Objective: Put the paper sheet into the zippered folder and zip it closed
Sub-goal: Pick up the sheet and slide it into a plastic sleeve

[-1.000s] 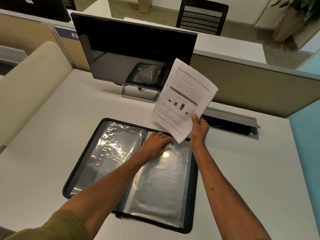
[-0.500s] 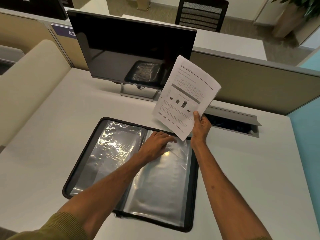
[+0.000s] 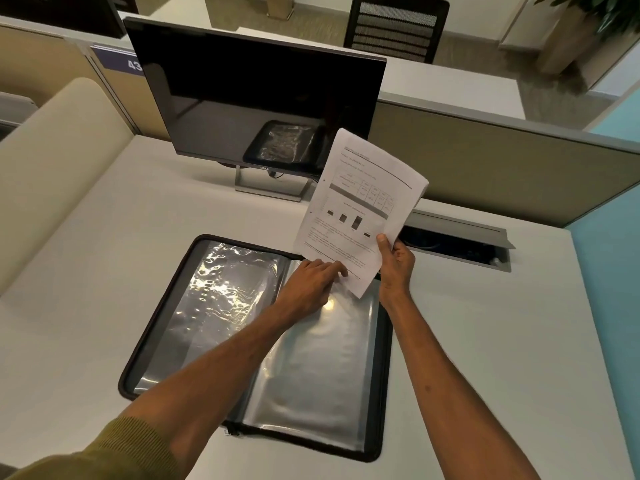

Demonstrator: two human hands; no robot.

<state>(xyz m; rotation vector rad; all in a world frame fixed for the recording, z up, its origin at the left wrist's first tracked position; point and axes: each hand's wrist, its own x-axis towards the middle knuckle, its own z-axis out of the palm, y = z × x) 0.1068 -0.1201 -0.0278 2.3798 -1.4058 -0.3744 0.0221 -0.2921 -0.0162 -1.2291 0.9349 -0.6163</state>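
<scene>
A black zippered folder (image 3: 162, 323) lies open flat on the white desk, its clear plastic sleeves showing on both halves. My right hand (image 3: 394, 263) grips a printed paper sheet (image 3: 360, 209) by its lower right edge and holds it tilted above the folder's far right corner. My left hand (image 3: 310, 284) rests on the top of the right-hand sleeve, fingers at the sleeve's upper edge just under the sheet's bottom corner. Whether the fingers pinch the sleeve's edge is hidden.
A dark monitor (image 3: 256, 98) on a metal stand sits just behind the folder. An open cable hatch (image 3: 457, 237) is set in the desk to the right of the sheet. A beige partition (image 3: 502, 161) closes the back, a padded divider (image 3: 52, 174) the left.
The sheet has come down a little toward the folder's right sleeve. My left hand stays on the sleeve top, fingers shifted slightly toward the sheet's corner.
</scene>
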